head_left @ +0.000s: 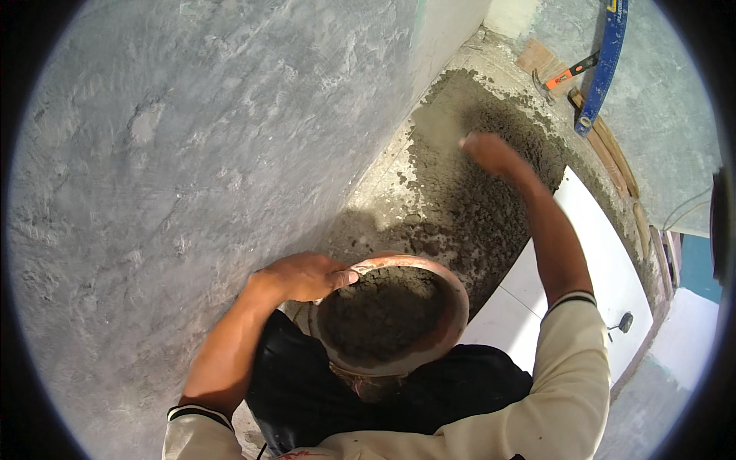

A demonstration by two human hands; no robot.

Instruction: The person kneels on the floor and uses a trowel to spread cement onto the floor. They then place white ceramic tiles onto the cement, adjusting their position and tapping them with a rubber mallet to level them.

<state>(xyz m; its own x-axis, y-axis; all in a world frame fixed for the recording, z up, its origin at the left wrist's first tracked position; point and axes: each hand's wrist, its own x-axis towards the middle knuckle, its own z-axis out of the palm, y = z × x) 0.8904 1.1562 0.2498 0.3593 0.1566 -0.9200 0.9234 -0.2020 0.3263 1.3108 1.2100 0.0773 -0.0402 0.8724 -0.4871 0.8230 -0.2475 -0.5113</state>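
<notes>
My left hand [310, 276] grips the rim of a round reddish-brown bucket [458, 307], thumb over the edge. Grey-brown mortar [383, 310] sits inside it, and the bucket stands between my knees, tilted a little. Stretched forward, my right hand [494, 156] is closed just above a bed of rough, damp mortar [491, 207] spread on the floor. A smooth, blurred grey-brown patch lies beside its fingers; I cannot tell whether it is a tool's blade. Large white tiles [606, 253] lie under and beside my right forearm.
A rough grey plastered wall [207, 138] rises close on my left. Along the right wall are a claw hammer [567, 74] with an orange and black handle, a blue spirit level [604, 69] and wooden strips [613, 153]. A small dark object [625, 322] rests on the tiles.
</notes>
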